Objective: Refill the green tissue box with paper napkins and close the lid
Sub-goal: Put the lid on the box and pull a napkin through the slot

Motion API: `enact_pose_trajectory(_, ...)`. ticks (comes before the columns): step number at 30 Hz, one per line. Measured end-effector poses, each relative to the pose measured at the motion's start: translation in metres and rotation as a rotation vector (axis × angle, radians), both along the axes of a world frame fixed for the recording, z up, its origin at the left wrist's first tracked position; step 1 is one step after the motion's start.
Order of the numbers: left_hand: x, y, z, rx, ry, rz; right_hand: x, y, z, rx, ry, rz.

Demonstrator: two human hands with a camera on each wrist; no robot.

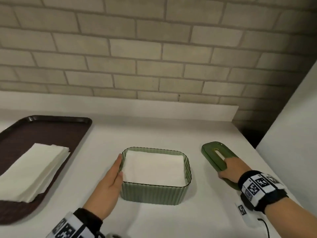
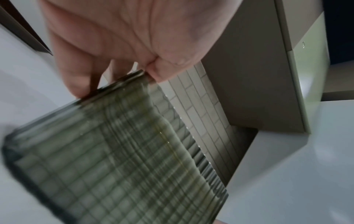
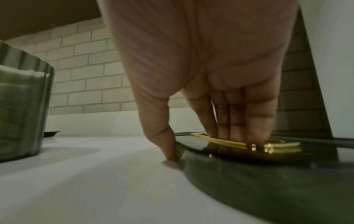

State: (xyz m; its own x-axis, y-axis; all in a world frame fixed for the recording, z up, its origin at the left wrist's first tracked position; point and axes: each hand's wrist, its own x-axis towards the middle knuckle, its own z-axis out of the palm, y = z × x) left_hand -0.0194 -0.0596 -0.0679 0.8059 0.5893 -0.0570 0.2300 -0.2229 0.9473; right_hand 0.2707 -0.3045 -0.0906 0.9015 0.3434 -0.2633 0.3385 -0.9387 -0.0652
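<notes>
Green tissue box (image 1: 155,192) stands open at the centre of the white counter (image 1: 171,134), ribbed walls, translucent plastic. Stack of paper napkins (image 1: 153,167) lies inside, top sheet just below the rim; fill looks done, lid not yet on.

Left hand (image 1: 109,184): fingers straight along the box's left wall, thumb over the rim touching the napkins. Left wrist view confirms the wall is pinched between thumb and fingers (image 2: 80,78). Reads as a steadying hold.

Right hand (image 1: 229,169): on the green lid (image 1: 216,154), which lies flat on the counter to the right of the box, well apart from it. In the right wrist view the fingers (image 3: 237,121) reach down onto the top by the gold-trimmed slot (image 3: 249,145), thumb set against the near edge at counter level. A pinch forming; lid not visibly lifted.

Handling, as judged: lid is thin, rigid, glossy, probably light and slippery on its top face. The edge gives the better purchase; a finger hooked in the slot would stop it sliding. Box is light too, so the left hand should hold it while the lid is pressed down. Napkins are soft and will compress.

Spare napkin stack (image 1: 32,170) sits on the brown tray (image 1: 72,133) at left
</notes>
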Motion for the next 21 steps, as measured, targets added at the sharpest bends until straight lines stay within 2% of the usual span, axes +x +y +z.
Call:
enact_pose_trajectory(3, -0.004, -0.003, -0.001, 0.01, 0.015, 0.021, -0.001, 0.0, 0.007, 0.035, 0.009, 0.008)
enact_pose_trajectory(7, -0.012, -0.001, -0.002, 0.037, 0.031, 0.005, -0.019, 0.001, 0.031, 0.195, -0.052, 0.058)
enact_pose_trajectory(11, -0.019, 0.007, -0.005, 0.035, 0.018, -0.029, -0.059, 0.008, 0.066, 0.455, -0.103, 0.213)
enact_pose_trajectory(14, -0.02, 0.012, -0.009, 0.039, 0.014, -0.066, -0.097, 0.019, 0.089, 0.578, -0.153, 0.363)
enact_pose_trajectory(17, -0.021, 0.017, -0.015, 0.032, 0.004, -0.101, -0.127, 0.036, 0.099, 0.567, -0.106, 0.525)
enact_pose_trajectory(21, -0.023, 0.023, -0.016, 0.001, -0.021, -0.139, -0.151, 0.06, 0.093, 0.493, -0.064, 0.629)
